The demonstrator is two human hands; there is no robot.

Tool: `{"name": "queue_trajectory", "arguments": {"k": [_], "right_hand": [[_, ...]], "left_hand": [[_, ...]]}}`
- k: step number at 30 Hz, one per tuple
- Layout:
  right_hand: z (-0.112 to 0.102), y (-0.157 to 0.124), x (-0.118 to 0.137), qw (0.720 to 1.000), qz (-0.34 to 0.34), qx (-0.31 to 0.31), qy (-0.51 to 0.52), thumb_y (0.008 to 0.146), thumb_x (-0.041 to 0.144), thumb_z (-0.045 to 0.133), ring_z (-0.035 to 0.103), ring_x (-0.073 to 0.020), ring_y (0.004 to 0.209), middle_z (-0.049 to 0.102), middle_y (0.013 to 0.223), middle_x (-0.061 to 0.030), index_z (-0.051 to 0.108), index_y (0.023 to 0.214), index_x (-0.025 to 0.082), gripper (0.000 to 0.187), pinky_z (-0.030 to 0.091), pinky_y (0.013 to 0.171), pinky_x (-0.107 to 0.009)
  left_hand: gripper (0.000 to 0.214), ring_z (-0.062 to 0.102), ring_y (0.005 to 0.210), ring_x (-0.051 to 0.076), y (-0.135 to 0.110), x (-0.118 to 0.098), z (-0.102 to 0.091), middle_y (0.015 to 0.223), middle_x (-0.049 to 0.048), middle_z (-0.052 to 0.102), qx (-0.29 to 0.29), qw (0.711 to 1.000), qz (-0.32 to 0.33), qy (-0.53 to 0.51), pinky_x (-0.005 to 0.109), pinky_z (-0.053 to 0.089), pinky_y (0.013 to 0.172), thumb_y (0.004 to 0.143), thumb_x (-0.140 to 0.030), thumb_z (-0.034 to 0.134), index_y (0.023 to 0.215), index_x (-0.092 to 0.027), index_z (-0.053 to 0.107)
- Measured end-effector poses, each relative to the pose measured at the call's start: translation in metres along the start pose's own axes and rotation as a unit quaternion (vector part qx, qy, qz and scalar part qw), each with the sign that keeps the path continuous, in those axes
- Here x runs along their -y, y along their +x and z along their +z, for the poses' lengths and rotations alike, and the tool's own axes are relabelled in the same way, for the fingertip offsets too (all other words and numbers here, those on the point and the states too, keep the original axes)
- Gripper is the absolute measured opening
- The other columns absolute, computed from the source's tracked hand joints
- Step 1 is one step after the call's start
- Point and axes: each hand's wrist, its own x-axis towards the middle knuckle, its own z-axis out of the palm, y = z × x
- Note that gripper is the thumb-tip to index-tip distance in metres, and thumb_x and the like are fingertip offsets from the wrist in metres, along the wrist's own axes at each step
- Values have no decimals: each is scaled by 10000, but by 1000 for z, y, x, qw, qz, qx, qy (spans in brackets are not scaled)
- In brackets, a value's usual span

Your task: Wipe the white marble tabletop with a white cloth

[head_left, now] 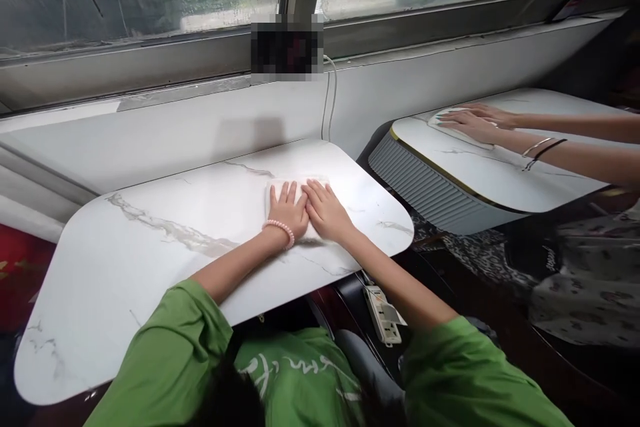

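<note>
Here, left hand [289, 211] and right hand [327, 213] pressed flat, fingers spread, on white cloth [280, 188]; shirt lettering [295, 373] unreadable.

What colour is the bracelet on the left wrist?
Pale pink beads, on the bracelet in the head view.

Much of a white cloth [295, 188] is hidden beneath the left hand [287, 210] and right hand [327, 212]. A co-worker's arms [575, 147] are cut off at the right edge. An object on the sill [287, 47] is blurred out.
</note>
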Motion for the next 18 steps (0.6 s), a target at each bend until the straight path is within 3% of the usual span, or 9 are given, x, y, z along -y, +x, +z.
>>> {"name": "queue_trajectory", "arguments": {"k": [5,8,12,18], "right_hand": [[-13,-67,40,1000,13,-22,-3,975,306,225,271,-276,1431,384,1500,-163,346,1461,113,536,223,1161,-554],[-18,-91,59,999,22,-28,-9,980,300,231,256,-267,1437,371,1508,-160,343,1463,112,530,222,1166,-547],[-21,-99,69,999,25,-20,-13,983,298,226,266,-258,1434,389,1498,-156,382,1439,111,516,228,1171,-534],[-20,-91,64,999,32,2,-12,974,317,253,278,-267,1429,389,1497,-160,405,1417,119,508,241,1160,-551]], "left_hand": [[498,207,1441,309,-61,-20,-3,1549,139,288,0,998,58,-2,603,118,1155,957,-321,351,1428,-170,405],[505,237,1429,329,-85,-26,-7,1527,166,325,3,996,85,1,609,141,1149,942,-319,386,1416,-148,418],[500,293,1402,355,-93,-26,-12,1486,215,376,13,994,104,7,580,170,1151,920,-305,433,1379,-107,460],[421,343,1386,280,-84,-17,-12,1445,150,457,-14,993,113,-13,511,190,1170,907,-320,446,1289,-172,542]]}}
